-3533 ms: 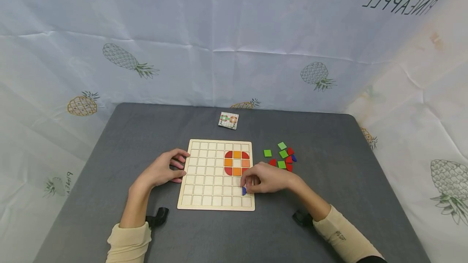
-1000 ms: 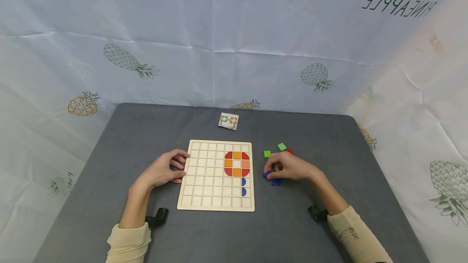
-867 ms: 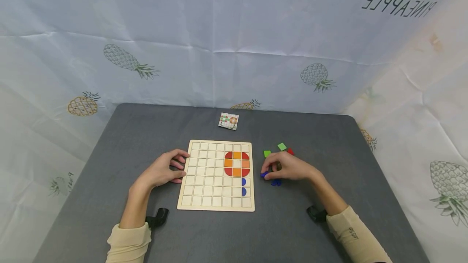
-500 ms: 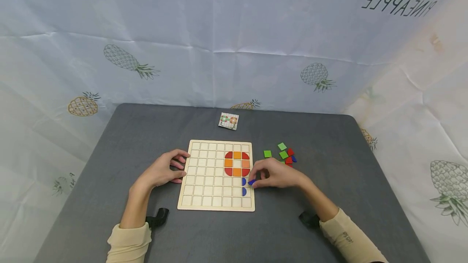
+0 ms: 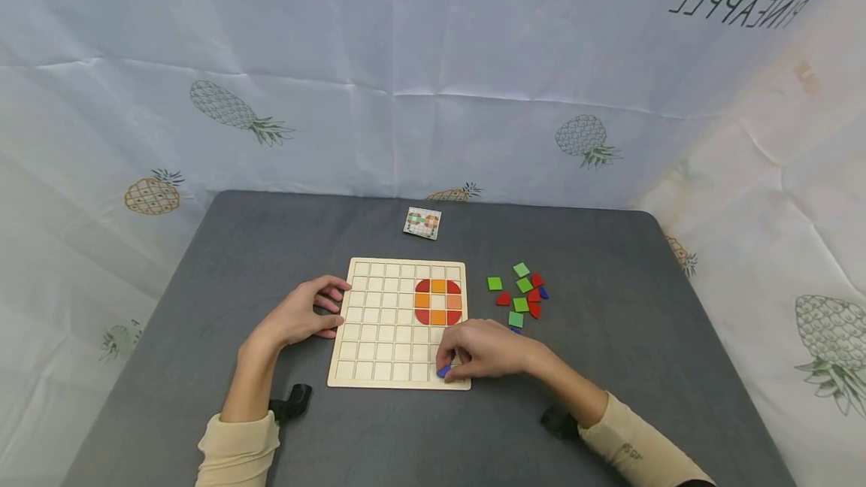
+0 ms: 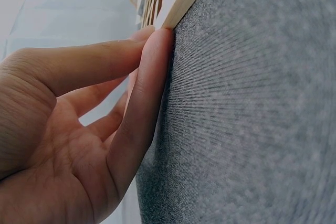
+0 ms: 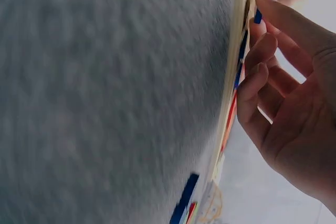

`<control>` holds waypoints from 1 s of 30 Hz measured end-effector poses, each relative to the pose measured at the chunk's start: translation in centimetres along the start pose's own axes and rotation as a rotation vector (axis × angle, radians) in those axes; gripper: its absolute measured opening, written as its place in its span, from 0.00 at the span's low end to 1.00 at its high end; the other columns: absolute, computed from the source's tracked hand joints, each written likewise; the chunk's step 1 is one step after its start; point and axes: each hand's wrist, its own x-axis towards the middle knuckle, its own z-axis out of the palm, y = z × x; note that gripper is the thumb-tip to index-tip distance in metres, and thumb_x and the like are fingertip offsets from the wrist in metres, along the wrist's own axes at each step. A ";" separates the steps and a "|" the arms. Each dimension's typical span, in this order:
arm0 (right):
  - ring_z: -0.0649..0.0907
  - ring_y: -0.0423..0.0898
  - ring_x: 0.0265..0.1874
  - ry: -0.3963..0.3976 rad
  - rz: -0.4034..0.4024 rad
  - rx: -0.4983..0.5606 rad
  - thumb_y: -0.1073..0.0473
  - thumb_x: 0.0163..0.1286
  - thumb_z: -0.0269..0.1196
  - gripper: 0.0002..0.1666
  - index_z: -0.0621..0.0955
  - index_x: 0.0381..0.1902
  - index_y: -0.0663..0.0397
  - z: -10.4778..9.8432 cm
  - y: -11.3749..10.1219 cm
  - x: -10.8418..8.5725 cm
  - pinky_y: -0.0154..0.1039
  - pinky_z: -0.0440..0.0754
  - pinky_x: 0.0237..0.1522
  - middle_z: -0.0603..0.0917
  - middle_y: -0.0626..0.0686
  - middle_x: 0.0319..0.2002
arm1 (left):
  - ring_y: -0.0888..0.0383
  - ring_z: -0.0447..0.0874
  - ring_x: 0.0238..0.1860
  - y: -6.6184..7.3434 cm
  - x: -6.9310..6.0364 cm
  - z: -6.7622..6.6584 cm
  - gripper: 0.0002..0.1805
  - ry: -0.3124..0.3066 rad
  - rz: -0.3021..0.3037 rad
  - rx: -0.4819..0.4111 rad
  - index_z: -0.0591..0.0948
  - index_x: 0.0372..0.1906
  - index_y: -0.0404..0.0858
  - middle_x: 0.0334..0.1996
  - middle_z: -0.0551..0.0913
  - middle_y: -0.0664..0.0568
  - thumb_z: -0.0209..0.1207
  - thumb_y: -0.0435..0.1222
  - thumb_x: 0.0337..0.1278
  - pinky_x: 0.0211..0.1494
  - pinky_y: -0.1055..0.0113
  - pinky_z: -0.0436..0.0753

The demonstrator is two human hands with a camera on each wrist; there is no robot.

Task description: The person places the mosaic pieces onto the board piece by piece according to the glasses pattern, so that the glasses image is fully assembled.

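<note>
A wooden grid board [image 5: 375, 352] lies on the table, a ring of red and orange tiles [image 5: 438, 317] set in its right part. Against its left edge rests my left hand [image 5: 302, 313], its fingertips touching the rim; in the left wrist view its fairly straight fingers [image 6: 152, 59] meet the board's side. Over the lower right cells, my right hand [image 5: 483, 350] pinches a blue half-round tile [image 5: 443, 372] between thumb and fingers. That tile [image 7: 258, 16] also shows in the right wrist view, tilted. The right hand hides nearby cells in the head view.
Right of the board lie loose green tiles [image 5: 520, 305], red tiles [image 5: 503, 299] and a blue tile [image 5: 544, 293]; another blue one [image 5: 516, 331] peeks out behind the right hand. A small pattern card [image 5: 422, 223] lies beyond the board on the grey table [image 5: 284, 239].
My right hand has picked up a blue tile from beside the board and carried it left, then down to the lower right cells. My left hand has stayed at the rim.
</note>
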 end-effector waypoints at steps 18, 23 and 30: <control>0.74 0.30 0.31 0.038 0.095 -0.123 0.50 0.70 0.77 0.05 0.89 0.39 0.37 0.7 -1.3 0.4 0.27 0.71 0.29 0.82 0.39 0.37 | 0.47 0.80 0.50 -0.2 0.2 -0.1 0.29 0.001 0.012 0.004 0.75 0.71 0.30 0.56 0.74 0.35 0.68 0.23 0.66 0.39 0.59 0.95; 0.73 0.30 0.30 0.040 0.089 -0.127 0.51 0.70 0.76 0.05 0.89 0.37 0.38 0.6 -1.2 0.4 0.26 0.69 0.27 0.82 0.39 0.35 | 0.47 0.80 0.49 -0.2 0.2 -0.1 0.30 0.003 0.022 0.007 0.75 0.71 0.30 0.55 0.75 0.35 0.69 0.23 0.66 0.38 0.60 0.95; 0.78 0.33 0.30 0.082 0.065 -0.092 0.53 0.70 0.77 0.04 0.90 0.40 0.40 -0.5 -0.6 -0.1 0.26 0.75 0.30 0.86 0.41 0.37 | 0.47 0.80 0.50 -0.2 0.1 -0.1 0.30 -0.004 0.020 0.002 0.75 0.71 0.30 0.55 0.75 0.34 0.69 0.23 0.67 0.38 0.59 0.95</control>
